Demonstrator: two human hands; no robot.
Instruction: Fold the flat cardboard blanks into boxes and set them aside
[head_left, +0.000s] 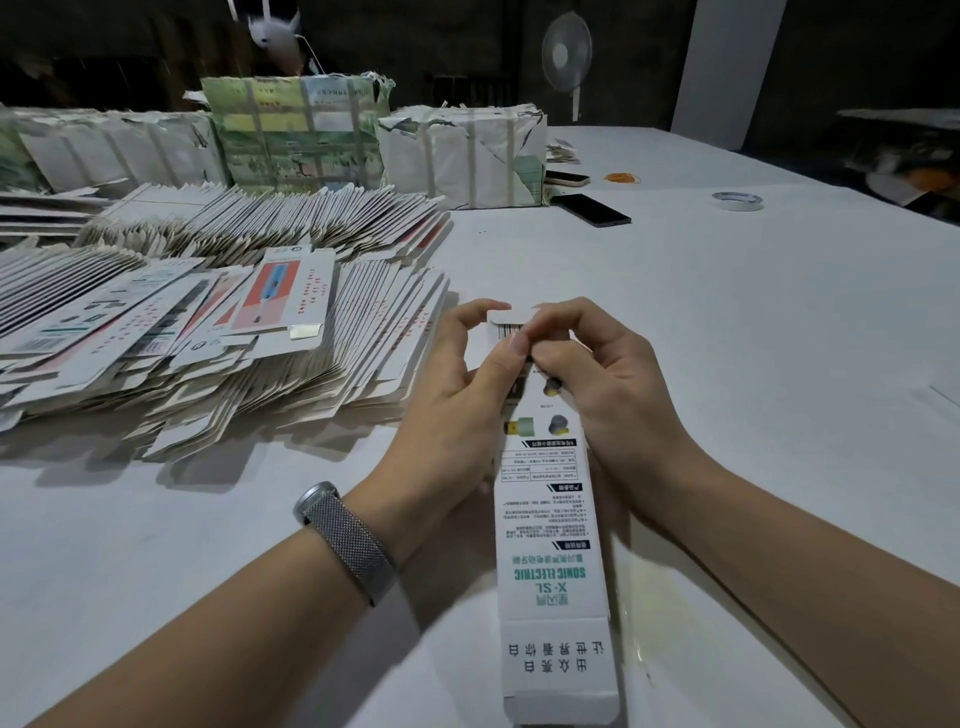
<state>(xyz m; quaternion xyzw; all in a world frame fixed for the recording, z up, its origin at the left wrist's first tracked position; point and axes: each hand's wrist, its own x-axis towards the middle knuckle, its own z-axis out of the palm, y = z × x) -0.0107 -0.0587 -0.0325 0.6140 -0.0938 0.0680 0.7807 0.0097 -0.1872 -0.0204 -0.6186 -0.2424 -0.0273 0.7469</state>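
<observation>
Box, long and white, is held over the table by both hands; left hand and right hand pinch its far-end flap. Blanks, stacked at left, are judged mostly unfolded.

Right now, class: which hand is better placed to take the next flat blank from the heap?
Left. The left hand is nearer the heap of flat blanks; the right hand, beyond the box, would cross over.
</observation>
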